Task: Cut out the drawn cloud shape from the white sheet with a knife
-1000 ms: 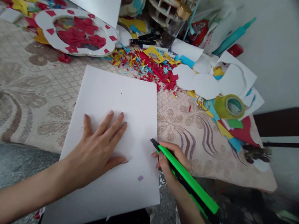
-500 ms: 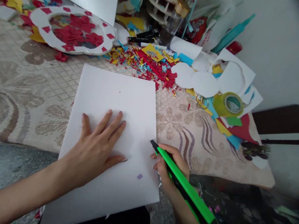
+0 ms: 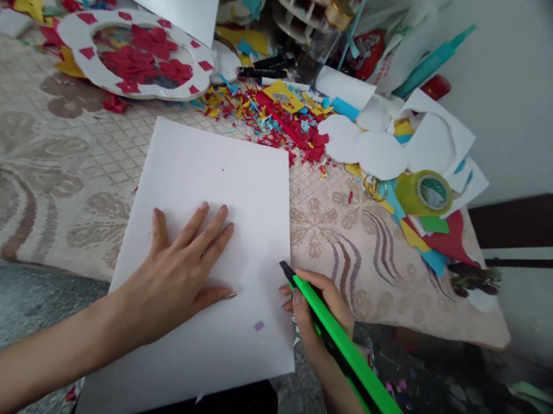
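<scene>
A white sheet (image 3: 253,192), thick like a stack or board, extends from the cloth-covered table over the near edge toward my lap. My left hand (image 3: 180,266) lies flat on it with fingers spread. In my right hand (image 3: 338,301) is a green and black utility knife (image 3: 348,346), gripped near its front end. Its dark tip points up and left, over the sheet's right edge; whether it touches the paper I cannot tell. A small purple patch (image 3: 259,325) shows on the sheet below my left thumb.
Beyond the sheet are coloured paper scraps (image 3: 269,114), markers (image 3: 263,73) and a glass bottle (image 3: 317,51). A flower-shaped white frame (image 3: 81,48) lies at the upper left. On the right are white cutouts (image 3: 381,154) and a tape roll (image 3: 424,193). The tablecloth (image 3: 318,226) is patterned.
Almost nothing differs. The knife and my right hand have shifted very slightly right and down; my left hand stays flat on the sheet.
</scene>
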### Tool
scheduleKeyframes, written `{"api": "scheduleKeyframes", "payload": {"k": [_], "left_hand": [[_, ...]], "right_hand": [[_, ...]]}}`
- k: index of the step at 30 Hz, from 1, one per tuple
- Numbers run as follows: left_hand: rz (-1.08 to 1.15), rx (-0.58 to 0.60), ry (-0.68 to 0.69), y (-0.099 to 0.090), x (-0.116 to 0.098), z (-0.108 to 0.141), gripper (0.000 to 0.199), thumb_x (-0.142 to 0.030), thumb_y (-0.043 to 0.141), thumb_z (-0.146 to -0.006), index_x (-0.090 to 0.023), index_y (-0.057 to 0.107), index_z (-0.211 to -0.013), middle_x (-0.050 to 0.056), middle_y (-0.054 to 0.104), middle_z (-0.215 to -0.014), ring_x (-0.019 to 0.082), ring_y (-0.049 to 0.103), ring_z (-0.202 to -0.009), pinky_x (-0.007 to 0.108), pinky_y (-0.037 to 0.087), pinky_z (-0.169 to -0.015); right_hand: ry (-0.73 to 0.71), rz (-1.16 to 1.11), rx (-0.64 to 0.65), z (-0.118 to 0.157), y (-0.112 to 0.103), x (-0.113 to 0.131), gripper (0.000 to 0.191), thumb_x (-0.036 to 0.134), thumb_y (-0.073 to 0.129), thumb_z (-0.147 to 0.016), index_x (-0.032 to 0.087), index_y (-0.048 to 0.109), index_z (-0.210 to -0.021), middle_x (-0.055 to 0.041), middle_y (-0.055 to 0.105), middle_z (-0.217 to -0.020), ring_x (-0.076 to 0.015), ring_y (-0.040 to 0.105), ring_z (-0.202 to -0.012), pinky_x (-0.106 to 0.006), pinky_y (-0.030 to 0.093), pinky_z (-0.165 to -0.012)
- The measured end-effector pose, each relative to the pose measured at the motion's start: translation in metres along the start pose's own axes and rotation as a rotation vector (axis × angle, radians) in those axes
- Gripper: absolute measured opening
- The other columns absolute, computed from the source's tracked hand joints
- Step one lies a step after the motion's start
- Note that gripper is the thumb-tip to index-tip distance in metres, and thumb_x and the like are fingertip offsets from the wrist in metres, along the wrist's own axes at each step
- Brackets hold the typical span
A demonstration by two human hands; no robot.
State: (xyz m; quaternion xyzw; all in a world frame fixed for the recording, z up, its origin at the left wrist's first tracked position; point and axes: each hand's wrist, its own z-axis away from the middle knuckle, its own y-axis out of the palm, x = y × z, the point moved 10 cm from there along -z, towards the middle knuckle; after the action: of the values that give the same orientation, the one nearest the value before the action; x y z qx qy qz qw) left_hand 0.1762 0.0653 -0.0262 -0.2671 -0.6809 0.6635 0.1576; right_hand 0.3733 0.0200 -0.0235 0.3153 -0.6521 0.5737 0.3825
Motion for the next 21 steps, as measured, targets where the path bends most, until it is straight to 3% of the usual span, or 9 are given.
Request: {"api": "scheduleKeyframes", "payload": {"k": [5,13,21], "left_hand": [[-0.013,-0.006,0.006,-0.002,-0.001,-0.001,0.067,-0.054,0.032,-0.100,-0.006,0.042,-0.146,0.021,0.023,-0.160,0.047,0.022,-0.146,0.084,0.025,-0.100],[-0.010,0.013,0.002,0.000,0.000,0.000,0.071,-0.057,0.022,-0.101,-0.007,0.041,-0.147,0.021,0.023,-0.160,0.047,0.020,-0.147,0.083,0.023,-0.102],[-0.022,0.020,0.011,0.000,-0.001,-0.001,0.075,-0.059,0.017,-0.100,-0.004,0.041,-0.146,0.021,0.022,-0.160,0.047,0.020,-0.147,0.083,0.024,-0.101]], "right_hand": [[-0.027,-0.124,-0.072,0.002,-0.009,-0.002,0.021,0.021,0.059,-0.091,0.025,0.063,-0.111,-0.0021,0.075,-0.086,-0.0156,0.073,-0.068,-0.028,0.063,-0.062],[-0.070,-0.084,0.075,-0.004,-0.004,-0.007,0.025,0.018,0.060,-0.091,0.026,0.063,-0.114,-0.0024,0.073,-0.094,-0.0163,0.073,-0.078,-0.032,0.062,-0.072],[-0.175,-0.011,0.190,-0.016,-0.004,0.009,0.034,0.008,0.058,-0.085,0.026,0.063,-0.114,-0.0008,0.071,-0.095,-0.0145,0.072,-0.077,-0.031,0.062,-0.076]]}}
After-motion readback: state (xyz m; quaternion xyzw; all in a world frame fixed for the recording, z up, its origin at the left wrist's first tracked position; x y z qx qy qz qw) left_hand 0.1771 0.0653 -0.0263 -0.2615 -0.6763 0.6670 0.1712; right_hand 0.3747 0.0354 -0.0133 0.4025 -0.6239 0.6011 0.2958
